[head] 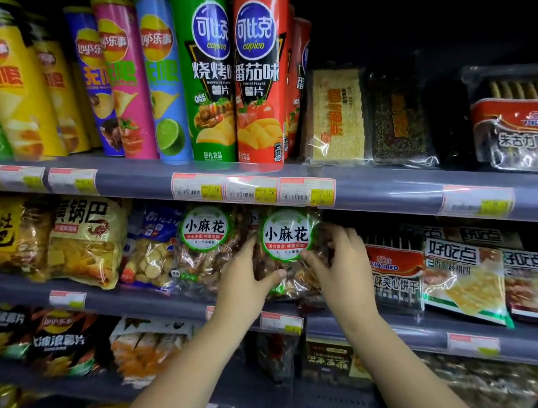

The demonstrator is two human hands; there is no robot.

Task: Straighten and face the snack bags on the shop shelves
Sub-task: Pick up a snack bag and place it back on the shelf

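Both hands are holding 1 clear snack bag (288, 250) on the middle shelf (397, 325), the bag with the round white and green label. The left hand (244, 285) is gripping the bag's left edge: its thumb is lying across the front of the bag, low down, and the other fingers are going behind the left side, so they are mostly hidden. The right hand (342, 272) is gripping the right edge in the same way, with the thumb pressing on the front just under the label and the fingers curling around the right side and behind. Both hands are partly closed on the bag, not flat.

The bag is standing nearly upright at the near edge of the shelf, and its label is facing the camera. Just to its left, a second bag of the same kind (205, 240) is standing, with the same round label, touching or almost touching the held bag. To the right of the held bag, a red and dark biscuit pack (395, 277) is standing.

On the upper shelf (387, 184), directly above the hands, 2 tall chip cans are standing side by side, the green can (209, 80) on the left and the red can (261, 83) on the right. Price tags (254, 190) are hanging on the shelf edge under them.
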